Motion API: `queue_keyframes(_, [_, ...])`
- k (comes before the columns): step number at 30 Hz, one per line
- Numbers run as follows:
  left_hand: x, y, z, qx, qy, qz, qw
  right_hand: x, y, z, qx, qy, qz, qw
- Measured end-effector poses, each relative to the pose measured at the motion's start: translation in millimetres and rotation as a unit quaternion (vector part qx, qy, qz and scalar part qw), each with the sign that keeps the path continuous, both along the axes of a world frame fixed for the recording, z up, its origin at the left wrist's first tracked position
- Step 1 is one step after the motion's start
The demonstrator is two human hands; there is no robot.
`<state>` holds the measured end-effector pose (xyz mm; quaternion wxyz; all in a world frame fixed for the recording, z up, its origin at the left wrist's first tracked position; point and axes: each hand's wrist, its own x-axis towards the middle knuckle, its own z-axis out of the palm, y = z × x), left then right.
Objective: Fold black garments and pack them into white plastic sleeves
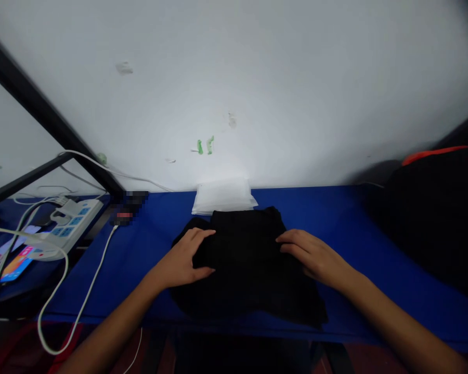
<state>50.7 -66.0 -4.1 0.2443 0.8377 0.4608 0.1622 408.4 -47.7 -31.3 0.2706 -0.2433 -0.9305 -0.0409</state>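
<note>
A black cloth (245, 265) lies in the middle of the blue table, its lower right corner spreading toward the front edge. My left hand (185, 258) rests on the cloth's left side, thumb and fingers apart. On the right side, my right hand (310, 253) touches the cloth with its fingers extended; its thumb is mostly hidden. Neither hand grips anything visible. Just behind the cloth, against the wall, is a white plastic packet (224, 195), touched or overlapped by the cloth's back edge.
A white power strip (68, 228) with cables and a lit phone (17, 266) are at the left, beyond a black metal frame (27, 85). A white cable joins a dark device (127, 210). A large black item (437, 218) with an orange edge stands at the right.
</note>
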Motion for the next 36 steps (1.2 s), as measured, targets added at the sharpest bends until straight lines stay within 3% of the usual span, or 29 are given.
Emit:
queue_keyframes(5, [-21,7,0.6,0.015,-0.058,0.075,0.995,7,1,3.5,-0.02,-0.004,-0.041,0.999])
queue_keyframes(10, [-45,14,-8.7,-0.018,-0.029,0.084,0.996,18,-1,-3.4,-0.083,-0.035,-0.06,0.994])
queue_keyframes(16, [-44,21,-1.6,-0.058,0.012,0.064,0.996,22,-2,4.6,-0.17,-0.031,-0.037,0.984])
queue_keyframes(22, [-44,46,-2.2,-0.08,-0.051,0.069,0.993,15,-3,15.6,-0.212,-0.031,-0.047,0.976])
queue_keyframes(26, [-45,66,-9.5,-0.028,-0.025,0.123,0.992,13,1,10.3,-0.216,-0.037,-0.061,0.974])
queue_keyframes(30, [-30,67,-2.4,0.089,0.129,0.16,0.975,12,12,6.2,-0.212,-0.012,-0.081,0.974])
queue_keyframes(32, [-18,56,4.8,0.186,0.179,0.131,0.957,10,17,7.0,-0.22,-0.003,-0.1,0.97])
queue_keyframes(33, [-11,49,8.0,0.215,0.181,0.086,0.956,8,19,7.8,-0.224,0.001,-0.107,0.969])
queue_keyframes(36, [5,32,12.8,0.203,0.149,-0.089,0.963,3,26,9.3,-0.23,0.014,-0.118,0.966])
